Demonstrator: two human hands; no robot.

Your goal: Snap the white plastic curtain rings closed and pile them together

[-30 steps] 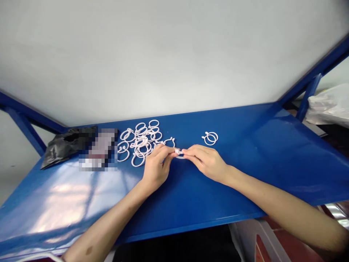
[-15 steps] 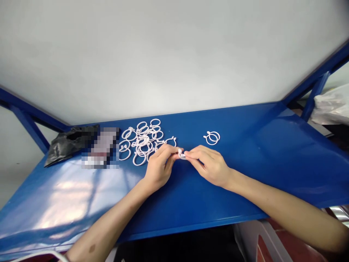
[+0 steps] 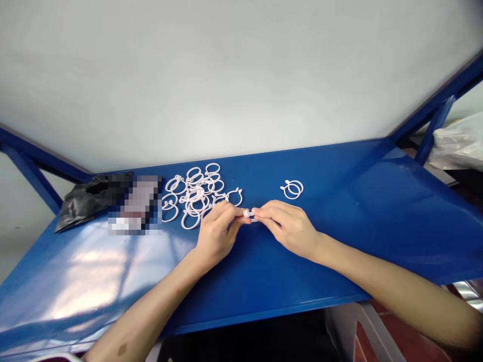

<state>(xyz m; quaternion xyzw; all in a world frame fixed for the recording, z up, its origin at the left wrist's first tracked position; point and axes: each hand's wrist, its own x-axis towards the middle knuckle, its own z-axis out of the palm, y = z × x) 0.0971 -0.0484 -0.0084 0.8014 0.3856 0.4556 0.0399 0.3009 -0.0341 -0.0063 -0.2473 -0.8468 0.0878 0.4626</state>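
Observation:
Between my fingertips, just above the blue table (image 3: pixel 241 281), is a white ring (image 3: pixel 248 214), the same kind as the loose ones. My left hand (image 3: pixel 220 229) pinches its left side, and my right hand (image 3: pixel 289 226) pinches the right side. Most of the held ring is hidden by my fingers. Behind my left hand lies a loose heap of white plastic rings (image 3: pixel 198 193) with small knobbed ends, several of them overlapping. Two overlapping white rings (image 3: pixel 293 189) lie apart, beyond my right hand.
A black plastic bag (image 3: pixel 85 203) lies at the table's left end, next to a blurred-out flat object (image 3: pixel 139 201). A pale wall (image 3: pixel 241 80) rises behind the table. Blue frame bars (image 3: pixel 433 130) stand at both sides, and a whitish bag (image 3: pixel 458 146) is at far right.
The ring has turned slightly between my fingers, and my right fingertips have shifted a little on it. The whole view has moved slightly; the rings on the table lie as before.

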